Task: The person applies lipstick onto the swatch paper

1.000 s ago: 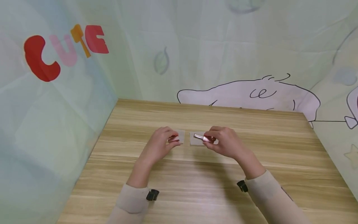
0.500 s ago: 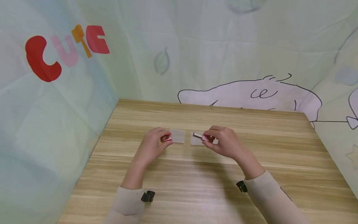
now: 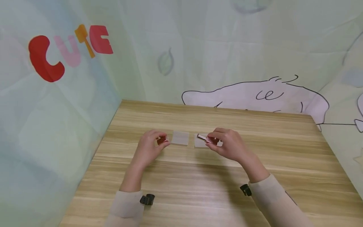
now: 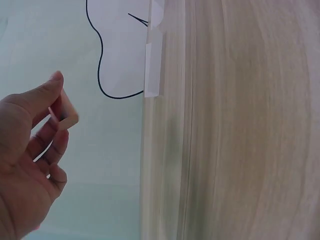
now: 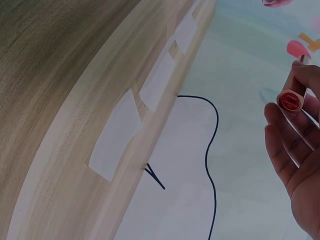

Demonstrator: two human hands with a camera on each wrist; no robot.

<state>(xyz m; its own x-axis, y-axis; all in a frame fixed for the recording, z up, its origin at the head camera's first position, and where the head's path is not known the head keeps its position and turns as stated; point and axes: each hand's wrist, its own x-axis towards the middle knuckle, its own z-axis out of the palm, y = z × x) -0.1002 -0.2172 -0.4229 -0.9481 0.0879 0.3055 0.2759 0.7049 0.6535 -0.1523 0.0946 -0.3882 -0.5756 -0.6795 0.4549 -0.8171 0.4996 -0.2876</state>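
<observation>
My left hand (image 3: pixel 148 146) pinches a shiny pink lipstick cap (image 3: pixel 162 140) between thumb and fingers, over the left part of the table. In the left wrist view the cap (image 4: pixel 67 119) shows a squarish end. My right hand (image 3: pixel 230 143) grips the pink base of a lipstick (image 3: pixel 202 137), its silver tube pointing left. From the right wrist, the base end of the lipstick (image 5: pixel 290 102) carries a round red label. Cap and lipstick are apart, both held above the table. Whether any lipstick shows at the tube's tip is too small to tell.
Two pale square sheets (image 3: pixel 180 138) lie on the wooden table (image 3: pixel 181 183) between the hands, the right one partly under the lipstick. Several white sheets (image 5: pixel 117 140) show in the right wrist view. A printed cloth backdrop (image 3: pixel 147 41) rises behind and left of the table.
My left hand has moved left with the cap, away from the lipstick, uncovering the left pale sheet. The right hand stays nearly in place.
</observation>
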